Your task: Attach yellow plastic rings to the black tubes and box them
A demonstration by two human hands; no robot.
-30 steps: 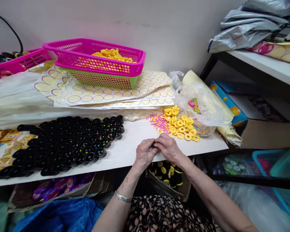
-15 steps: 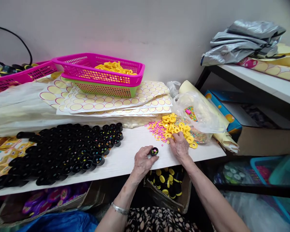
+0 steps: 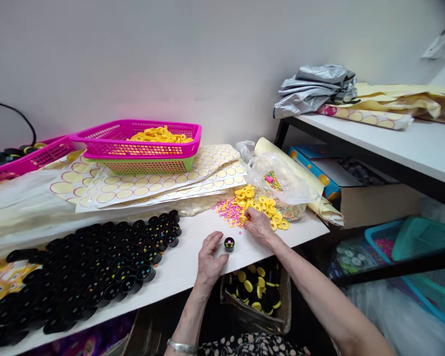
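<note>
A small round black cup stands upright on the white tabletop, with coloured bits inside it. Just left of it, my left hand is open, thumb and fingers apart, holding nothing. My right hand reaches to the near edge of a heap of yellow rings, its fingers bent together; what they pinch, if anything, is hidden. Tiny pink and yellow beads lie scattered beside the rings. To the left, many black cups stand packed in rows, some with coloured bits inside.
A pink basket of yellow pieces rests on printed circle sheets at the back. A clear plastic bag lies behind the rings. Below the table edge, a cardboard box holds black-and-yellow pieces. A shelf stands at right.
Both hands were together around a small dark piece; they parted. The left hand let go of the black cup on the table, and the right hand went to the yellow rings. The view swung right.
</note>
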